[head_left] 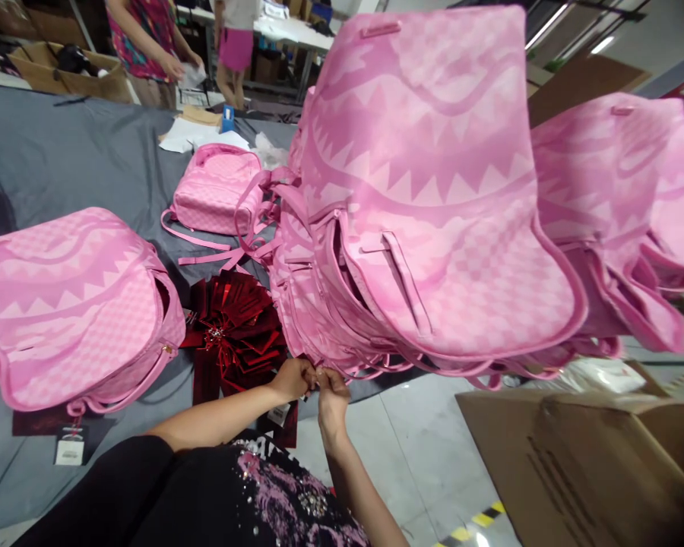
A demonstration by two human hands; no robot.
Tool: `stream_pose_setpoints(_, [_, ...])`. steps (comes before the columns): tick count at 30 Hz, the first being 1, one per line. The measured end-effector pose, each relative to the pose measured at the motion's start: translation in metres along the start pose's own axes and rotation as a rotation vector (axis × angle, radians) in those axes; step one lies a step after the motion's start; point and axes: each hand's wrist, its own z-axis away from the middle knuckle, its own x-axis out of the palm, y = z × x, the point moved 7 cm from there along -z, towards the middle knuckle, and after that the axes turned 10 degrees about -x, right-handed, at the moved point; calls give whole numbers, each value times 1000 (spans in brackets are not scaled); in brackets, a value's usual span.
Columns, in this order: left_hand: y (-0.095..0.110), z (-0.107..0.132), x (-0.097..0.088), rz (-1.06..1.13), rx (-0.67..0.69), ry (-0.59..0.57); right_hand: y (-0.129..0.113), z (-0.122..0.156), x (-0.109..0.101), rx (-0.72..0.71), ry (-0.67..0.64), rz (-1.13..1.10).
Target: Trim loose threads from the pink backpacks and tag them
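Observation:
My left hand (294,379) and my right hand (333,386) meet at the near edge of the table, fingertips pinched together at the bottom of a stack of pink backpacks (433,228). What sits between the fingertips is too small to make out. Just below my left hand hangs a dark tag with a white label (279,414). Left of my hands lies a fanned bundle of shiny dark red strips (239,327), tied at its centre. A single pink backpack (85,296) lies farther left, with a hang tag (69,447) at its lower edge.
A smaller pink backpack (220,190) and papers (191,135) lie toward the back of the grey-covered table (45,144). More pink backpacks (609,175) are piled at the right. A cardboard box (547,456) stands on the floor. Two people (148,45) are across the table.

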Motion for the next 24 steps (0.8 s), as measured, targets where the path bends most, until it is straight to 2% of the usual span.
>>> stream_pose_setpoints(5, [10, 6, -15, -188, 2, 228, -13, 2, 6, -75, 90, 4])
stream_pose_setpoints(7, [16, 8, -20, -314, 18, 268, -12, 1, 10, -77, 98, -15])
stream_pose_setpoints(11, [15, 7, -25, -477, 17, 267, -4, -2, 16, -46, 101, -21])
stream_pose_setpoints(17, [4, -6, -18, -130, 48, 29, 3, -6, 20, -28, 157, -40])
stream_pose_setpoints(20, [7, -6, -27, -60, 114, 118, 1, -7, 23, -31, 150, -61])
stream_pose_setpoints(22, [10, -4, -31, -114, 148, 175, -1, -7, 24, -24, 153, -77])
stream_pose_setpoints(24, [13, -3, -31, -222, 131, 167, -2, -6, 24, -8, 146, -108])
